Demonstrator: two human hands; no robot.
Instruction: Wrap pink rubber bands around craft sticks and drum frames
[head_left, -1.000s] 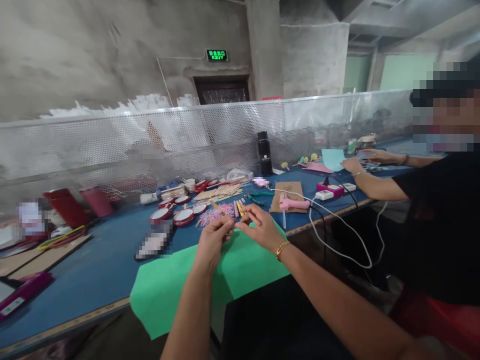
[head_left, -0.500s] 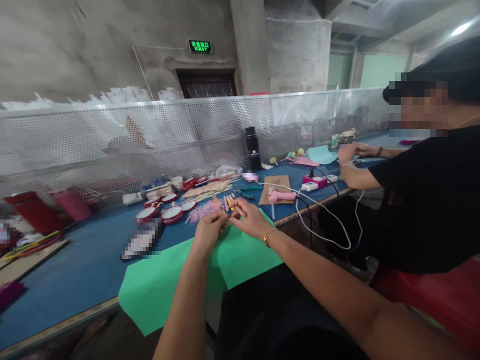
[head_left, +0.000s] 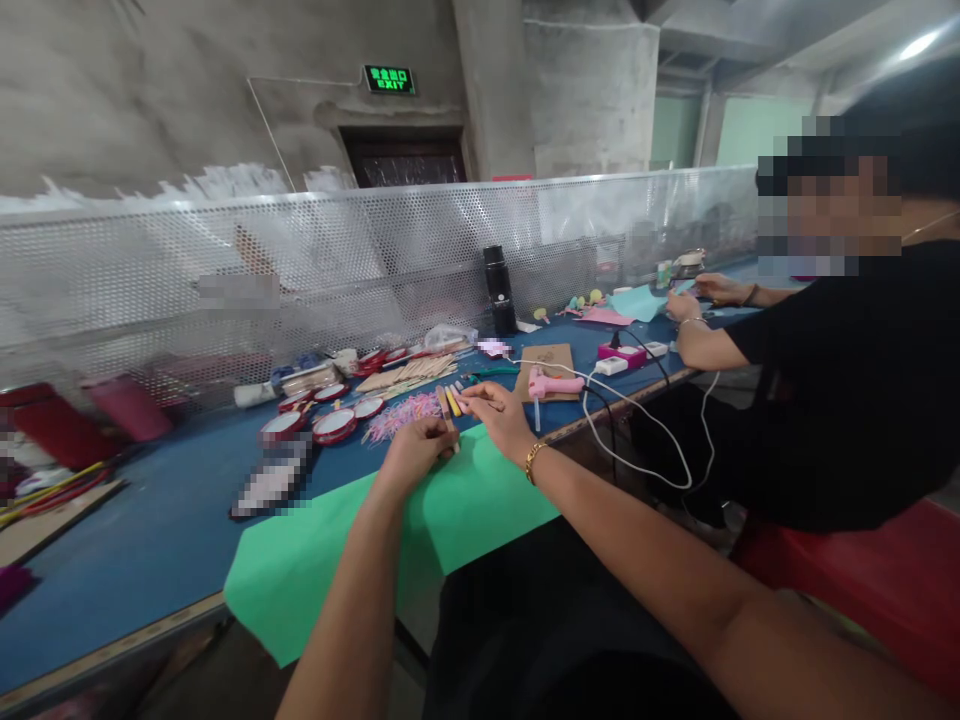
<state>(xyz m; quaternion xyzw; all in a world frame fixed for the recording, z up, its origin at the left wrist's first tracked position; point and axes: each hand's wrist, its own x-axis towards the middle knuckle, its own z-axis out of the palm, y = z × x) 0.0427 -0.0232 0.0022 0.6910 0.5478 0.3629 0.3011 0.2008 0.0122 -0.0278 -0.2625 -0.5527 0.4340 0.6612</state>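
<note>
My left hand (head_left: 417, 452) is closed on a slim flat wooden stick (head_left: 449, 424), which stands up between thumb and fingers over the green sheet (head_left: 322, 545). Just to its right, my right hand (head_left: 495, 418) has thumb and fingertips pinched together beside several small coloured sticks (head_left: 454, 402), one of them yellow. What the right fingertips hold, if anything, is too small to make out. Both wrists hover above the far part of the sheet, which hangs over the table's front edge. Behind the left hand lies a heap of pink and purple strands (head_left: 405, 414).
Small red-rimmed drums (head_left: 335, 427) and wooden sticks (head_left: 420, 375) lie further back. A pink glue gun (head_left: 553, 384) rests on cardboard (head_left: 534, 360), near white cables and a power strip (head_left: 622, 355). A black bottle (head_left: 498, 292) stands by the mesh panel. A co-worker (head_left: 847, 380) sits at right.
My hands, close together before, have moved slightly apart. The wooden stick now shows clearly in the left hand, and the right hand is at the coloured sticks. The view has shifted a little.
</note>
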